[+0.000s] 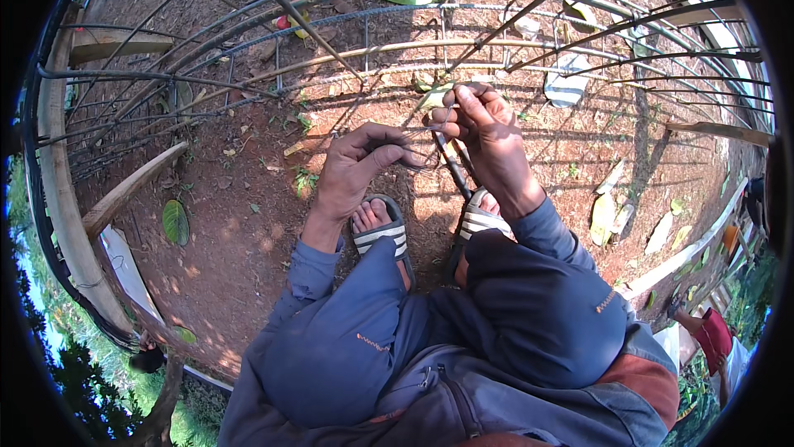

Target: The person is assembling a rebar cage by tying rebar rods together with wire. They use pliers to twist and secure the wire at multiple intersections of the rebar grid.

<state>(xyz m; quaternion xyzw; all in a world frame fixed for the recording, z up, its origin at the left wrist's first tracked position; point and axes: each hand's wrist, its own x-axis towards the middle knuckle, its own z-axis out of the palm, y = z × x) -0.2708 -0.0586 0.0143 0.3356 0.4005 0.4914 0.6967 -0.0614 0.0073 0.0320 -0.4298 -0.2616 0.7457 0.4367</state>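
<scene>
Thin, dark wire [433, 162] is between the two hands, above the gap between the sandals [380, 234]; its strands are fine, flexible and bent into loose curves. The left hand [351, 167] is curled, with thumb and fingers drawn close together around a bunch of strands whose ends fan out past the fingertips. The right hand [488, 133] is raised slightly higher; its thumb tip presses on the forefinger, pinching a strand, and the other fingers fold toward the palm. Just below the right hand is a tool [452, 167] with slim, straight dark bars; whether that hand also grips it cannot be told. Beyond the hands, long, round steel rods [298, 19] cross to form an open lattice, smooth in some parts and ribbed in others. Pale, rough-sawn timber [55, 116] supports the lattice at the left. The soil [227, 269] is reddish brown and crumbly, with scattered leaves, including an oval green leaf [175, 222]. The sandals have broad straps with light and dark stripes.
</scene>
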